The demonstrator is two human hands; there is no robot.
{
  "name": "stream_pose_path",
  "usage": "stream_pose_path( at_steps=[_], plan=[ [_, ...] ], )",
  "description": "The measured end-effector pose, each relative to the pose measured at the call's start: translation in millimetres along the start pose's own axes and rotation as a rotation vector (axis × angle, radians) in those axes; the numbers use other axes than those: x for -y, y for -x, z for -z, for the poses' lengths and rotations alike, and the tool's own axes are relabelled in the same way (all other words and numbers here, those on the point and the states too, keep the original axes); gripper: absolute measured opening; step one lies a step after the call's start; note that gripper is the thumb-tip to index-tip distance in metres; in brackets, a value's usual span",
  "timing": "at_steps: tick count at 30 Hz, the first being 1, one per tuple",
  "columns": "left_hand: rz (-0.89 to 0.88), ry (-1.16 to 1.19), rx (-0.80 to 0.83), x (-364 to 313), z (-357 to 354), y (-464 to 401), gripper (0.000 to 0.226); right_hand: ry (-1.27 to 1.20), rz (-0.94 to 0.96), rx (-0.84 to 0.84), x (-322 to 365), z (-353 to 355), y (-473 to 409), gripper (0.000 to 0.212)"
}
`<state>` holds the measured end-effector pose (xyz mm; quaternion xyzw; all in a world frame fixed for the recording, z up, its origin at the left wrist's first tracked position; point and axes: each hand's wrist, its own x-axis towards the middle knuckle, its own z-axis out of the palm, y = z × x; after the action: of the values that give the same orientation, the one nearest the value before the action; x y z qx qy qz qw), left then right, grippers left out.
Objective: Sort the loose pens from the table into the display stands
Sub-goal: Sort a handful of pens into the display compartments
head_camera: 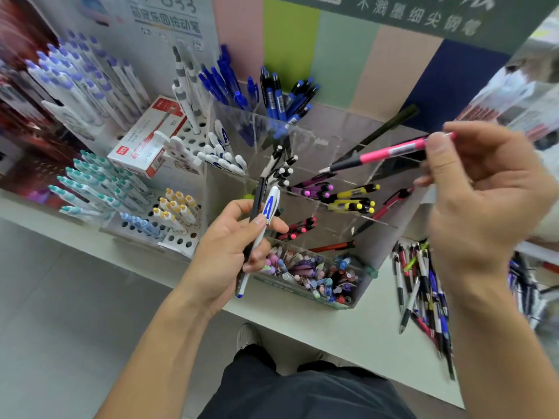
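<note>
My left hand (233, 252) grips two pens upright in front of the clear acrylic display stand (329, 137): a white pen with a blue "A" clip (266, 219) and a black pen (257, 201) behind it. My right hand (481, 189) pinches the back end of a pink pen with a black grip (384, 155), held almost level above the stand's compartments, tip pointing left. A pile of loose pens (420, 285) lies on the table under my right forearm.
The stand's compartments hold blue, black-white, purple, yellow and pink-tipped pens. A clear box of mixed caps and refills (314, 276) sits at its front. White perforated racks (181, 237) with teal, yellow and purple-capped pens and a red-white box (148, 140) stand to the left.
</note>
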<state>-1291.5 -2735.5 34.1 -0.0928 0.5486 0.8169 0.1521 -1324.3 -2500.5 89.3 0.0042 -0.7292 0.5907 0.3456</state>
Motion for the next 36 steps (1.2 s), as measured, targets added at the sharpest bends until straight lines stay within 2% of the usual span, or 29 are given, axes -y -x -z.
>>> stream_pose_path(
  at_steps=[5,10,13,17,23,28,32,33,34,36],
  plan=[
    [0.035,-0.019,0.014,4,-13,-5,0.032,-0.080,-0.174,0.000,-5,26,-4,0.007],
    [0.055,-0.048,0.028,4,-24,-7,0.022,-0.234,-0.400,-0.036,-13,39,6,0.013],
    [0.051,-0.043,0.002,4,-26,-8,0.023,-0.163,-0.353,-0.060,-16,48,7,0.016],
    [0.021,-0.070,-0.045,9,-27,-10,0.023,0.108,-0.140,-0.047,-20,58,4,0.018],
    [0.033,-0.130,-0.026,14,-30,-11,0.038,0.373,-0.194,0.229,-45,38,9,0.020],
    [0.040,-0.151,-0.013,14,-36,-12,0.040,0.538,-0.099,0.165,-48,34,14,0.018],
    [0.051,-0.177,-0.014,13,-36,-14,0.038,0.333,-0.207,-0.040,-36,51,9,0.006],
    [0.057,-0.164,0.000,13,-38,-15,0.037,0.288,-0.237,-0.041,-32,52,10,0.003],
    [0.065,-0.139,0.021,13,-40,-15,0.037,0.258,-0.269,0.018,-26,50,13,0.003],
    [0.084,-0.101,0.062,14,-44,-14,0.036,0.156,-0.395,0.264,-14,37,22,0.007]
  ],
)
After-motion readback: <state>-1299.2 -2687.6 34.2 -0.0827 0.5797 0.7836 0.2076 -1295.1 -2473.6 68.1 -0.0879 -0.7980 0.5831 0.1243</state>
